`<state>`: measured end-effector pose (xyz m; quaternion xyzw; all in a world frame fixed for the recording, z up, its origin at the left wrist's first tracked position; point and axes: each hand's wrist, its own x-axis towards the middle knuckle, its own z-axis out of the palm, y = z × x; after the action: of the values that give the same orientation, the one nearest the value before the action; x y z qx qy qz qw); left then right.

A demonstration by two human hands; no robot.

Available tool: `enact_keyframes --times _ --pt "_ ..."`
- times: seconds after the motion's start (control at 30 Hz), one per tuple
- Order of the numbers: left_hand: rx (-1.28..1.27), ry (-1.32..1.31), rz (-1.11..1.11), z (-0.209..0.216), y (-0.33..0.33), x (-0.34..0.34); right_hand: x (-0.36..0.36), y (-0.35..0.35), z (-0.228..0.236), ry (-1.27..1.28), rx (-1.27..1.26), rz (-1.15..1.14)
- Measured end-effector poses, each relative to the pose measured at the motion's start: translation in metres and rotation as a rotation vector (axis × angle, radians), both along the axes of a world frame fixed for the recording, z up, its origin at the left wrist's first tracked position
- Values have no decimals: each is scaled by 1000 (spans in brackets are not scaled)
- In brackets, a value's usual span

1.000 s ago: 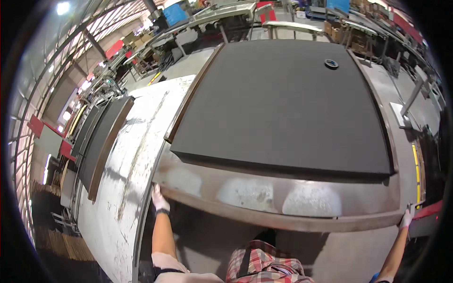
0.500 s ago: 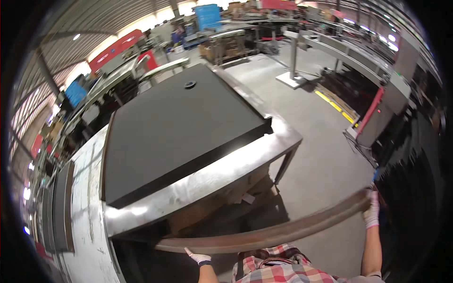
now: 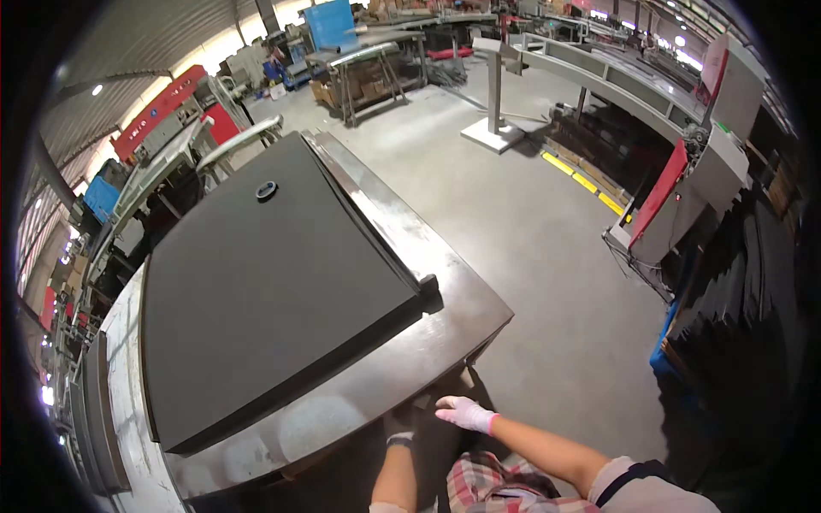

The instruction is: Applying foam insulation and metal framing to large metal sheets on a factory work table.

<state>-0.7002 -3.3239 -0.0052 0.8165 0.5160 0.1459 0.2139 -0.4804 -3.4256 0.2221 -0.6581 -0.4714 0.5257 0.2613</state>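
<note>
A large dark grey flat panel (image 3: 274,299) with folded edges lies on the bare metal worktable (image 3: 466,316). Near its far end rests a small round ring-like object (image 3: 267,191). My right hand (image 3: 466,414), in a white glove, is just off the table's near edge, fingers stretched out to the left and holding nothing visible. Close by on its left, my left hand (image 3: 399,425), also gloved, is low by the same edge; its fingers are dim and blurred in the shadow. Neither hand touches the panel.
Narrow dark panels (image 3: 101,419) lie on a white surface at the left. On the right stand a red and grey machine (image 3: 676,197) and a stack of black sheets (image 3: 744,299). Yellow strips (image 3: 588,183) edge the machine bed. Farther back is a grey post stand (image 3: 494,103).
The long brown metal strip held between my spread hands is out of sight. My right hand has come in from the far right toward my left hand. The view has shifted, bringing the table nearer.
</note>
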Motion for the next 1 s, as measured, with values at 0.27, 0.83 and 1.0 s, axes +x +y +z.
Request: enact_keyframes --times 0.27,0.83,1.0 --pt "-1505 19 -1035 289 -90 294 209 -171 32 51 -181 -540" --pt "172 -51 -995 296 16 657 537 -27 98 -895 511 30" --pt "189 -30 -871 310 122 728 607 95 96 -892 361 206"
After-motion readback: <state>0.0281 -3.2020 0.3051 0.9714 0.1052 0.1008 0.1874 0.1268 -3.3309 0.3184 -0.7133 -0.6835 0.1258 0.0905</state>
